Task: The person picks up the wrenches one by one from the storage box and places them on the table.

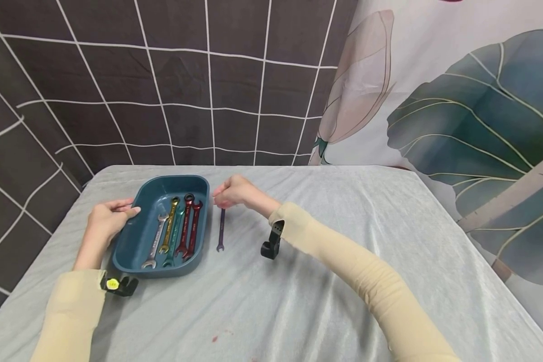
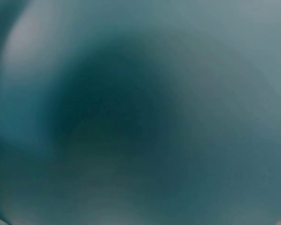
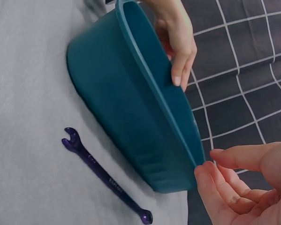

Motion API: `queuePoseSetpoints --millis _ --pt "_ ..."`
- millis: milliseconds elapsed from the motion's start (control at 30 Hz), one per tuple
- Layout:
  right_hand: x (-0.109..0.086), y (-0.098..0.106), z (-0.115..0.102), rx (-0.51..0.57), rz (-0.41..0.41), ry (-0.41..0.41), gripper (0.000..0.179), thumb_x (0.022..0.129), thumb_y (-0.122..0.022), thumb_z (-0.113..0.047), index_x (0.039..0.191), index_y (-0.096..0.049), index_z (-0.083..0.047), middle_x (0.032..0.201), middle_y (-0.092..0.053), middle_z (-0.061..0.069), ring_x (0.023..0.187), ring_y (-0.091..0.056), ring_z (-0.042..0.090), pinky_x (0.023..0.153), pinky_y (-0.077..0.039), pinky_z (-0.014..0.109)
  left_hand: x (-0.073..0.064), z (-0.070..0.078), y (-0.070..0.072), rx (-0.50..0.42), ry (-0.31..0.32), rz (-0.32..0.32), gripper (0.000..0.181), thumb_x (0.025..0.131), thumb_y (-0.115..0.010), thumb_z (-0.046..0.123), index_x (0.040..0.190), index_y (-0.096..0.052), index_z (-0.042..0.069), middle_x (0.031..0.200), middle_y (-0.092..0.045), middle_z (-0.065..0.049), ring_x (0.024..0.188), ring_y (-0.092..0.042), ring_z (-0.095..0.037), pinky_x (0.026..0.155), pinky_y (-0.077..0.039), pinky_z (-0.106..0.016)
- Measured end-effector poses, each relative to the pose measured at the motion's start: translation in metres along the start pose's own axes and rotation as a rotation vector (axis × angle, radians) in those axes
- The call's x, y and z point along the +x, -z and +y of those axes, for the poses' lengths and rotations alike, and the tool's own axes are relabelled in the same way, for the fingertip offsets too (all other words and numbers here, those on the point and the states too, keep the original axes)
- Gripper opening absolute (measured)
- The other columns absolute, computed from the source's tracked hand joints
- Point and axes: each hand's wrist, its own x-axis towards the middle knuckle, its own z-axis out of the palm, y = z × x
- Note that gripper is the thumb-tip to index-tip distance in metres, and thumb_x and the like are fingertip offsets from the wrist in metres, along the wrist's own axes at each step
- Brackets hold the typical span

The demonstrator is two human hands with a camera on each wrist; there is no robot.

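Note:
A blue-green plastic basin (image 1: 131,251) stands on the cloth-covered table with several combination wrenches lying side by side in it: silver (image 1: 156,241), gold (image 1: 169,226), green (image 1: 174,239) and red (image 1: 192,231). My left hand (image 1: 106,221) grips the basin's left rim, thumb on top. Just beyond the right rim is my right hand (image 1: 233,192), its fingers loosely bent and thumb near the fingertips, with nothing seen between them. Whether it touches the rim I cannot tell. A purple wrench (image 3: 105,177) lies flat on the cloth beside the basin, partly under the right hand in the head view.
Pale grey cloth (image 1: 326,301) covers the table. A dark curtain (image 1: 181,80) with a white grid hangs behind and to the left, and a leaf-patterned curtain (image 1: 457,115) hangs at the right. The left wrist view is a blue-green blur.

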Motion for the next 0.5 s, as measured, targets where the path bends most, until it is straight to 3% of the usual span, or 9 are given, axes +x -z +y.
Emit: queuePoseSetpoints --millis 67,233,400,500 --pt "-0.001 -0.001 -0.003 -0.014 0.002 0.010 0.023 0.084 -0.070 -0.003 0.106 -0.070 0.003 0.100 -0.073 0.016 0.066 -0.062 0.006 0.070 -0.057 0.022 0.000 0.000 0.001 -0.002 -0.003 -0.002 0.054 0.095 -0.057 0.029 0.139 -0.048 0.000 0.130 -0.057 -0.025 0.102 -0.058 -0.020 0.069 -0.041 -0.022" --pt "-0.001 -0.004 -0.010 -0.014 0.000 0.026 0.021 0.084 -0.071 -0.004 0.103 -0.070 0.003 0.093 -0.073 0.015 0.065 -0.061 0.006 0.069 -0.057 0.022 -0.001 0.000 0.000 0.005 -0.016 0.004 0.053 0.095 -0.057 0.028 0.138 -0.049 -0.001 0.129 -0.058 -0.025 0.087 -0.054 -0.005 0.067 -0.040 -0.018" --pt "0.000 -0.009 -0.012 0.000 -0.012 0.031 0.020 0.083 -0.072 -0.003 0.102 -0.070 0.004 0.095 -0.074 0.016 0.066 -0.063 0.008 0.070 -0.058 0.025 -0.002 0.001 -0.002 0.002 -0.018 0.017 0.051 0.096 -0.056 0.027 0.138 -0.049 -0.002 0.128 -0.058 -0.025 0.087 -0.054 -0.007 0.066 -0.040 -0.019" --pt "-0.001 -0.012 -0.013 -0.008 -0.008 0.032 0.021 0.083 -0.073 -0.003 0.102 -0.070 0.003 0.093 -0.074 0.015 0.065 -0.063 0.008 0.074 -0.058 0.028 -0.002 0.000 -0.003 -0.006 -0.027 0.032 0.050 0.096 -0.055 0.026 0.137 -0.050 -0.002 0.127 -0.058 -0.026 0.079 -0.052 0.000 0.064 -0.041 -0.017"
